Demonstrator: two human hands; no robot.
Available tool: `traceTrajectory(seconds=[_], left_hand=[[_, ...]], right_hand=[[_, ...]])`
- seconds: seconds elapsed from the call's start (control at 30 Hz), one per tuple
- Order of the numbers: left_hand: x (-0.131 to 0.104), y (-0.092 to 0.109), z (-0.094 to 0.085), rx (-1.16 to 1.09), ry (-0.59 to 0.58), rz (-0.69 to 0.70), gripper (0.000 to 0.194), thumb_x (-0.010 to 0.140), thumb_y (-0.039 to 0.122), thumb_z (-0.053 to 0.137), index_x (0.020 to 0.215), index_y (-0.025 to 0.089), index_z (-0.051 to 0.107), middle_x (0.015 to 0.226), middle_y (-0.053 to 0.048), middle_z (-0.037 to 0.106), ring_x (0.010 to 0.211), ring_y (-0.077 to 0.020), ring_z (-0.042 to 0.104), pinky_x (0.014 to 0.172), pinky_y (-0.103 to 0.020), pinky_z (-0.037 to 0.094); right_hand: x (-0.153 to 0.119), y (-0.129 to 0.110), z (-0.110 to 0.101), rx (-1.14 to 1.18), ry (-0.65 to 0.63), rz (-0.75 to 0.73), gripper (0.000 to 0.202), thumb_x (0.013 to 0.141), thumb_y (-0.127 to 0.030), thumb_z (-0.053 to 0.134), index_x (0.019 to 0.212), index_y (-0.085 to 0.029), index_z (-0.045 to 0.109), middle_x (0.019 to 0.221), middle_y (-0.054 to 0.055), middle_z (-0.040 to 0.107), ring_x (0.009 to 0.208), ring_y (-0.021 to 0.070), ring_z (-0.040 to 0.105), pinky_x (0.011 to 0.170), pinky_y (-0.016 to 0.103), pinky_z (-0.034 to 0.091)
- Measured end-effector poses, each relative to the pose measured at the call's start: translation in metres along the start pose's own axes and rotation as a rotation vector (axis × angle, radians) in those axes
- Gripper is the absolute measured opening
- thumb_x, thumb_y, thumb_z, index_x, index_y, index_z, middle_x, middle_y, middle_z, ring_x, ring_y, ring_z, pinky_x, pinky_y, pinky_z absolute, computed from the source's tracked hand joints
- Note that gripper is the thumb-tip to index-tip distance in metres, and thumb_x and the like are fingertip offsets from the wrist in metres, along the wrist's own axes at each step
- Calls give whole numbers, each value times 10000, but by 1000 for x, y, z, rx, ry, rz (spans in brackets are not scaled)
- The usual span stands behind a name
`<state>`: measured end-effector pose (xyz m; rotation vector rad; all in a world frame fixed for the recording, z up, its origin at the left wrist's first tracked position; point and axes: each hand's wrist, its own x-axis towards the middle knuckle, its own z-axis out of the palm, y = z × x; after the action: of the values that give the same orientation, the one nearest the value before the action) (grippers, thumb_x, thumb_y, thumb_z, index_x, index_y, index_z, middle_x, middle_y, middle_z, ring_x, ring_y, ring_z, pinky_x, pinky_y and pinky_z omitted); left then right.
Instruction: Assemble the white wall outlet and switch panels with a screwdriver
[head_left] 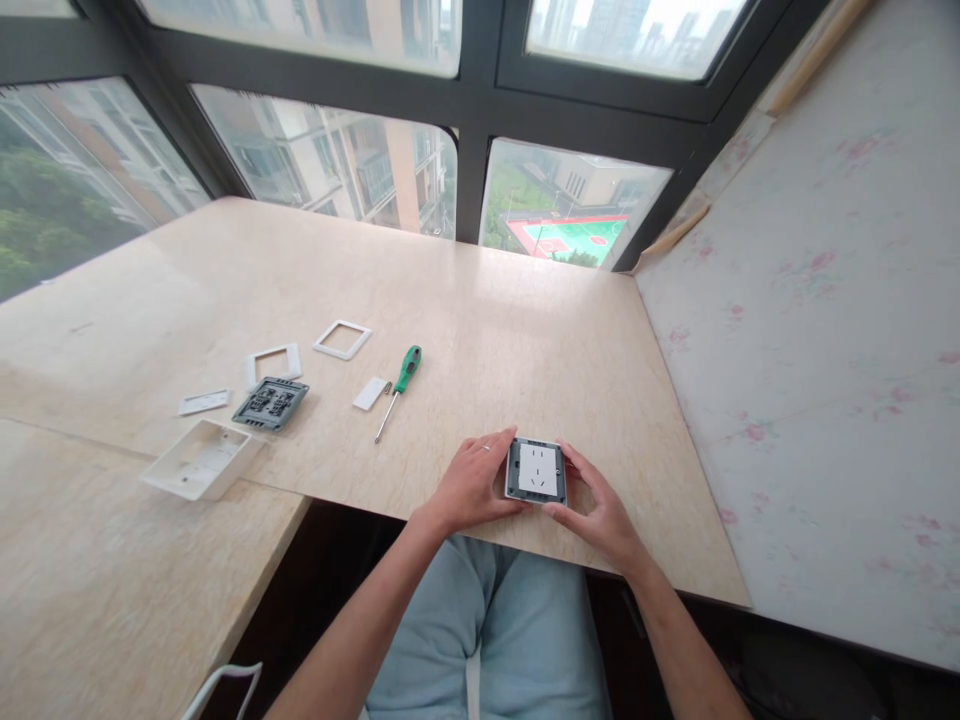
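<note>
Between my two hands near the table's front edge is a wall socket [538,470] with a white face and a dark grey frame, its slots facing up. My left hand [474,478] grips its left side, fingers at the far corner and thumb at the near one. Around the right side close the fingers and thumb of my right hand [600,505]. Left of the hands lies a screwdriver [409,368] with a green and black handle. Small screws [388,388] and a white cover plate [370,393] lie beside it.
Farther left are a white square frame [343,339], another white frame [291,357], a grey socket module [271,402], a narrow white strip [205,402] and an open white box [196,465]. Windows [397,170] stand behind the table [540,330]; a papered wall [817,350] bounds the right.
</note>
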<state>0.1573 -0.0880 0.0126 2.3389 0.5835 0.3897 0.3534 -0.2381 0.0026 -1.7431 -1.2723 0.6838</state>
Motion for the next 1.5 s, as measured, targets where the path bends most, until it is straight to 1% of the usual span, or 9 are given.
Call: traceTrajectory(seconds=[0.27, 0.33, 0.43, 0.5, 0.57, 0.7, 0.8, 1.13, 1.5], left_hand=[[-10, -1, -6, -117, 1, 38, 1164, 707, 584, 832, 1592, 182, 192, 1601, -226, 373, 1478, -368, 380, 1181, -572, 344], [-18, -4, -11, -215, 67, 25, 1012, 783, 550, 781, 1577, 224, 246, 1600, -195, 388, 1467, -333, 409, 1166, -550, 388], [-30, -14, -32, -296, 289, -16, 630, 905, 462, 652, 1461, 251, 443, 1476, -143, 549, 1326, -275, 565, 1032, -480, 523], [-35, -28, -56, -225, 466, -81, 415, 936, 418, 594, 1304, 225, 584, 1300, -120, 663, 1132, -241, 665, 892, -413, 578], [-37, -47, -84, -48, 547, -218, 316, 952, 372, 552, 1197, 198, 651, 1165, -103, 708, 960, -205, 692, 799, -353, 580], [-33, -88, -134, 173, 521, -390, 268, 925, 280, 546, 1096, 185, 729, 1081, -95, 723, 865, -212, 675, 848, -381, 558], [-26, -112, -152, 232, 399, -398, 215, 852, 257, 632, 990, 197, 786, 988, -75, 736, 862, -228, 677, 882, -380, 544], [-12, -140, -165, 324, 146, -337, 242, 836, 282, 638, 998, 253, 816, 1066, -63, 722, 1015, -245, 680, 974, -336, 510], [-24, -143, -180, 430, 196, -385, 277, 865, 196, 570, 1030, 189, 792, 1152, -119, 713, 1120, -300, 646, 1028, -419, 488]], right_hand=[[-2, 0, -2, 49, -14, 14, 858, 796, -461, 802, 1535, -271, 409, 1558, 145, 486, 1392, 322, 513, 1168, 578, 397], [-1, 2, -3, 68, -8, 17, 838, 799, -463, 798, 1526, -271, 428, 1546, 145, 502, 1377, 327, 531, 1160, 577, 409], [-1, 8, -3, 122, 31, 32, 767, 814, -489, 776, 1487, -260, 487, 1497, 143, 559, 1356, 332, 555, 1147, 569, 428], [-2, 12, -2, 188, 76, 57, 691, 843, -507, 738, 1450, -250, 527, 1448, 146, 605, 1337, 326, 575, 1130, 552, 452], [-2, 13, -2, 253, 131, 91, 614, 868, -514, 706, 1399, -239, 569, 1384, 151, 652, 1296, 318, 613, 1099, 525, 492], [-3, 3, -5, 291, 219, 153, 516, 844, -523, 719, 1262, -225, 660, 1271, 140, 722, 1202, 323, 678, 1034, 482, 558], [-3, -5, -6, 274, 253, 179, 493, 810, -543, 737, 1182, -223, 702, 1207, 127, 754, 1148, 333, 708, 997, 470, 586], [-2, -5, -4, 260, 285, 245, 501, 756, -600, 745, 1075, -214, 736, 1131, 120, 786, 1072, 332, 742, 948, 439, 612], [-2, -11, -4, 221, 299, 265, 490, 748, -619, 736, 1023, -214, 758, 1058, 111, 802, 1016, 324, 760, 879, 402, 638]])
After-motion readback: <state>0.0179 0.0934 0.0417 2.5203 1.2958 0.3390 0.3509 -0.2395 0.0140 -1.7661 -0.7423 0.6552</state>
